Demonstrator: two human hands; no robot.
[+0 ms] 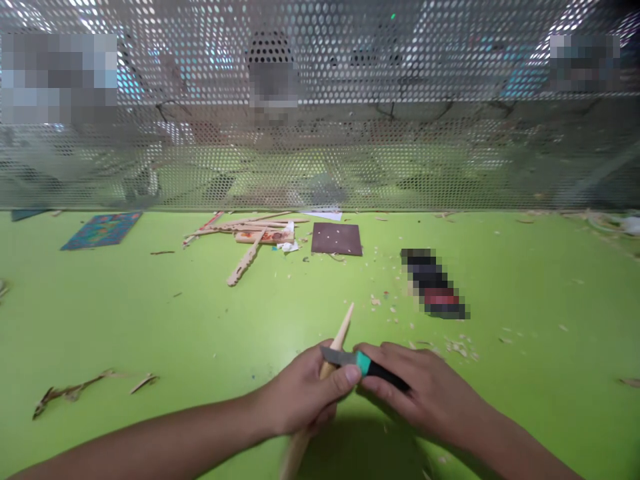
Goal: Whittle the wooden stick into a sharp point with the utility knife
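Observation:
Closed around a pale wooden stick [343,328] with a tapered tip, my left hand [305,390] holds it pointing away from me. My right hand [417,383] grips a carving knife [383,375] with a black and teal handle. The knife's short grey blade lies across the stick, just above my left fingers. My left thumb presses near the base of the blade. The stick's lower end runs down past my left hand to the bottom edge and is partly hidden by it.
A perforated metal screen [320,160] stands along the far edge of the green table [200,320]. Before it lie carved wooden sticks [245,263], brown sandpaper [337,239] and a patterned card [103,231]. A blurred-out dark object [435,283] and wood shavings [460,347] are to the right.

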